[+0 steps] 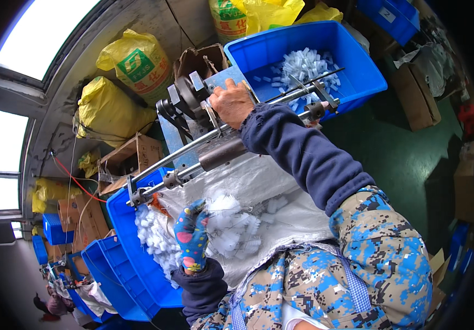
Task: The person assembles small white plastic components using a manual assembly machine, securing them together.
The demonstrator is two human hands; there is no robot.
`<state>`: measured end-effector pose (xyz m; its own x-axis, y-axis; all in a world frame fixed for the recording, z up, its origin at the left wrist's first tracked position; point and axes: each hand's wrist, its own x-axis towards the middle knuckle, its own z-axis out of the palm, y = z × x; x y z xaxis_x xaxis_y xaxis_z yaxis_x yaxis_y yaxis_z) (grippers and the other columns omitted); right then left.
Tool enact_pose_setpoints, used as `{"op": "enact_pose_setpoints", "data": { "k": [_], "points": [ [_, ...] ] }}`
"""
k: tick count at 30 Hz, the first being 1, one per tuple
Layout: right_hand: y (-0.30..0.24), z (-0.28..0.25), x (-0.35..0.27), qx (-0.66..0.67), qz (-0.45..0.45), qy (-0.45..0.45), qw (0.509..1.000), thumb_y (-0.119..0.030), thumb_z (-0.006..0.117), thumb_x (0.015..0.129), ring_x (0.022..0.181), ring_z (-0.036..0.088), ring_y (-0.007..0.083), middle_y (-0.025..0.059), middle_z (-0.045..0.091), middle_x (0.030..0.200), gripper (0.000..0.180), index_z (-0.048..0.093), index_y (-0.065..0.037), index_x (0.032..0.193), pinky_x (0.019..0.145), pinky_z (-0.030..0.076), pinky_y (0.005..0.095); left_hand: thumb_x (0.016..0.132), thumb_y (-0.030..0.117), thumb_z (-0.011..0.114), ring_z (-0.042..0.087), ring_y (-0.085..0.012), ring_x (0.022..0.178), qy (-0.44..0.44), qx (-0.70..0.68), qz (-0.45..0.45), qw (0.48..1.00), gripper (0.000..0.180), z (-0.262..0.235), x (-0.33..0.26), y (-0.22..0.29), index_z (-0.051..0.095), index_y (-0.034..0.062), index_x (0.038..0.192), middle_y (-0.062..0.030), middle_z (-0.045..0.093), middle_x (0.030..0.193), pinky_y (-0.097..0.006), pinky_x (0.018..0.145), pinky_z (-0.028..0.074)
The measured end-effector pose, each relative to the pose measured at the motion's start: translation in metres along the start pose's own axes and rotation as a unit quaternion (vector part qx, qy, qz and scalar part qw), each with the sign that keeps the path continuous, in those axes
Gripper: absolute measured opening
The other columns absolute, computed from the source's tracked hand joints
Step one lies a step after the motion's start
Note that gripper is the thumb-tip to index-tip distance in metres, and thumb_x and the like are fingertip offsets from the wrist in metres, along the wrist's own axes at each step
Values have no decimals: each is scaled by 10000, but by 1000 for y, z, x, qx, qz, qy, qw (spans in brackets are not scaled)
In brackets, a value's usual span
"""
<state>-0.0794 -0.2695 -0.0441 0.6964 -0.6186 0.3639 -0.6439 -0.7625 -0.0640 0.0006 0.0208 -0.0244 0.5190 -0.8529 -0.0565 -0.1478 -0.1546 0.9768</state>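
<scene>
Your right hand (231, 103), bare, rests on a small metal machine (193, 99), fingers curled over its top; what they grip, I cannot tell. Two long steel rods (215, 148) run across in front of you, between your hands. Your left hand (192, 236), in a dotted glove, reaches into a heap of white plastic pieces (231, 225) on a white sack (270, 187), fingers pressed together. Blue bins (352, 49) hold more pieces; yellow sacks (110, 113) and cardboard boxes (130, 159) crowd behind.
</scene>
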Motion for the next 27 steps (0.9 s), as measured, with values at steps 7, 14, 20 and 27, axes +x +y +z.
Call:
{"op": "enact_pose_setpoints", "data": {
  "k": [7,14,20,27],
  "points": [
    [2,3,7,43,-9,-31,999,-155,569,800,970,539,289,73,639,978,167,680,-102,914,796,414,442,768,-104,591,563,-92,829,-29,-5,-12,999,306,-1,0,0,602,4,1055,-43,622,948,-231,758,459],
    [14,-7,-6,-4,74,-78,994,-238,524,827,1212,347,317,186,400,1307,463,498,49,1190,976,226,564,661,-39,703,589,-202,747,-69,278,119,951,355,4,4,5,630,61,994,-75,600,838,-295,660,470],
    [7,-17,-35,43,59,-65,995,-270,538,811,1264,291,336,172,384,1329,521,460,1,1249,972,211,593,662,2,704,561,-243,726,-65,321,109,938,311,10,7,5,635,77,956,-93,565,796,-326,622,455],
    [-35,2,-21,9,56,-69,996,-206,472,850,1249,289,350,161,351,1346,467,435,7,1264,957,210,604,756,-122,583,591,-115,813,-31,38,6,999,294,5,0,3,601,-8,1026,-40,602,904,-237,733,486]
  ]
}}
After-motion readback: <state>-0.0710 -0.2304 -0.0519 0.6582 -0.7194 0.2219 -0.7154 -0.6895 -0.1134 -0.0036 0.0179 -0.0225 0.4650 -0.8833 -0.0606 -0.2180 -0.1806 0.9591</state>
